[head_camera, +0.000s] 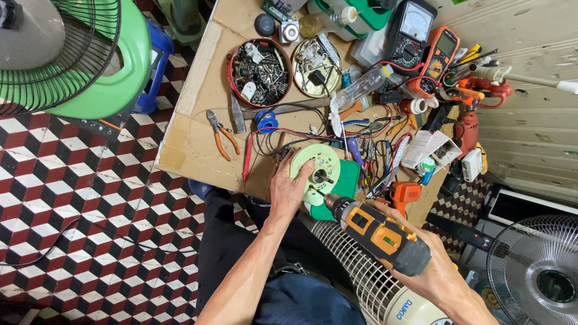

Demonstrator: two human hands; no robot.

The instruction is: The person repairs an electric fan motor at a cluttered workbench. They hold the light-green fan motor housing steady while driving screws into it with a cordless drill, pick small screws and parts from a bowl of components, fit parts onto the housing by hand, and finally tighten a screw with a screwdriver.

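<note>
My left hand (288,188) grips the edge of a pale green round fan motor housing (315,164) with a metal shaft in its centre, at the near edge of the cardboard-covered table (192,120). My right hand (435,269) holds an orange and grey cordless drill (376,230). The drill's bit tip touches the housing's lower right rim. A darker green part (347,185) lies under the housing. Red and black wires run from the housing toward the table's middle.
Two round tins of screws and parts (260,71) sit at the back, orange-handled pliers (220,133) to the left, multimeters (435,57) and tangled tools to the right. A green fan (78,54) stands left on the checkered floor; a white fan grille (361,271) rests by my legs.
</note>
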